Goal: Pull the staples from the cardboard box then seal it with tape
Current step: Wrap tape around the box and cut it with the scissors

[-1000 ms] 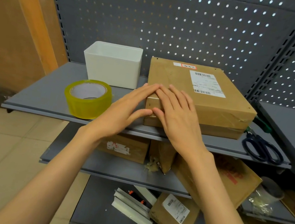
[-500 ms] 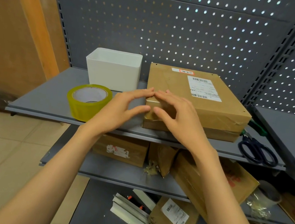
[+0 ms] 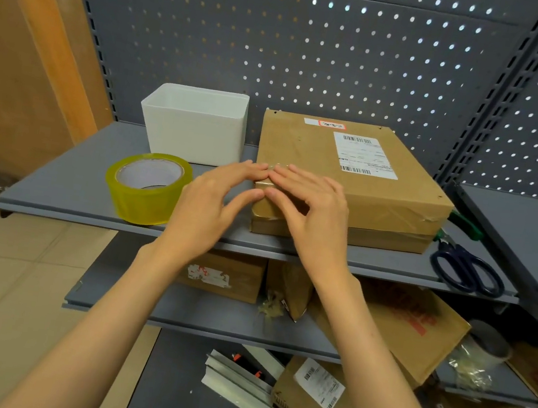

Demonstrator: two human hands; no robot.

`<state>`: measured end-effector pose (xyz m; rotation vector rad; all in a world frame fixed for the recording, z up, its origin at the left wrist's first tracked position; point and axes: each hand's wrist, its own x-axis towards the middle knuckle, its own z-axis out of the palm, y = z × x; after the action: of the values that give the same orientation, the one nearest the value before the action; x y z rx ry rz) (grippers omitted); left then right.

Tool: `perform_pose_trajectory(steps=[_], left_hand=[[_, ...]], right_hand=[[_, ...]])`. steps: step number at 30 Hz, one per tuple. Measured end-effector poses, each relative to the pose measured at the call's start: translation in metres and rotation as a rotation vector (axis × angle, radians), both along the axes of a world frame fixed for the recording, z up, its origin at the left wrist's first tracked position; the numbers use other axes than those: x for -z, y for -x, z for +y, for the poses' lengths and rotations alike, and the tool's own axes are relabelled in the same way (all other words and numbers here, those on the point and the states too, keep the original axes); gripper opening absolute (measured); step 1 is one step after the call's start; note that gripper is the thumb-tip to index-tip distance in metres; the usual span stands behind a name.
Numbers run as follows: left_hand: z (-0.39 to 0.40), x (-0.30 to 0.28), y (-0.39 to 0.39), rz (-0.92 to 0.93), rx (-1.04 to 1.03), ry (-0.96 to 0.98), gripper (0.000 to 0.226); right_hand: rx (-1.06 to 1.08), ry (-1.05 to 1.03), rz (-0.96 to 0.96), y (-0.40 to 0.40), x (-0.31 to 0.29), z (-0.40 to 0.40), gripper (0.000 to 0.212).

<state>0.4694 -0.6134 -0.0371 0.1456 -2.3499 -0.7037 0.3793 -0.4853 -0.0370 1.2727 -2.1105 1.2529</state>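
Note:
A flat brown cardboard box (image 3: pixel 383 192) with a white shipping label lies on the grey upper shelf (image 3: pixel 67 179). Clear tape runs over its front face. My left hand (image 3: pixel 212 202) and my right hand (image 3: pixel 311 210) meet at the box's near left corner. Their fingertips press on the top edge and both thumbs touch the front face there. Neither hand holds anything. A roll of yellowish tape (image 3: pixel 147 186) stands on the shelf to the left of my left hand.
A white open bin (image 3: pixel 195 124) stands behind the tape roll, left of the box. Dark blue scissors (image 3: pixel 465 269) lie at the shelf's right end, beside a green-handled tool (image 3: pixel 465 224). Lower shelves hold more cardboard boxes (image 3: pixel 408 330) and metal strips (image 3: pixel 235 386). Perforated panel behind.
My fingers have risen from lying flat over the corner to arched, fingertips on the top edge and thumbs on the front face. The view has shifted slightly.

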Motion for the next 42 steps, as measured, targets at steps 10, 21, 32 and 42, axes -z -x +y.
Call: perform_pose_trajectory(steps=[10, 21, 32, 42], left_hand=[[-0.002, 0.003, 0.0, -0.073, 0.086, -0.011, 0.05], [-0.006, 0.0, -0.003, -0.085, 0.115, -0.053, 0.047], [-0.009, -0.006, -0.028, -0.088, -0.089, 0.04, 0.04], [-0.006, -0.005, -0.053, -0.004, -0.187, -0.102, 0.032]], right_hand=[[-0.07, -0.34, 0.213, 0.007, -0.004, 0.019, 0.053], [-0.152, -0.546, 0.257, 0.018, -0.015, 0.024, 0.063], [-0.087, -0.269, 0.044, 0.005, -0.017, 0.029, 0.043], [0.443, 0.138, -0.027, 0.017, -0.008, 0.058, 0.024]])
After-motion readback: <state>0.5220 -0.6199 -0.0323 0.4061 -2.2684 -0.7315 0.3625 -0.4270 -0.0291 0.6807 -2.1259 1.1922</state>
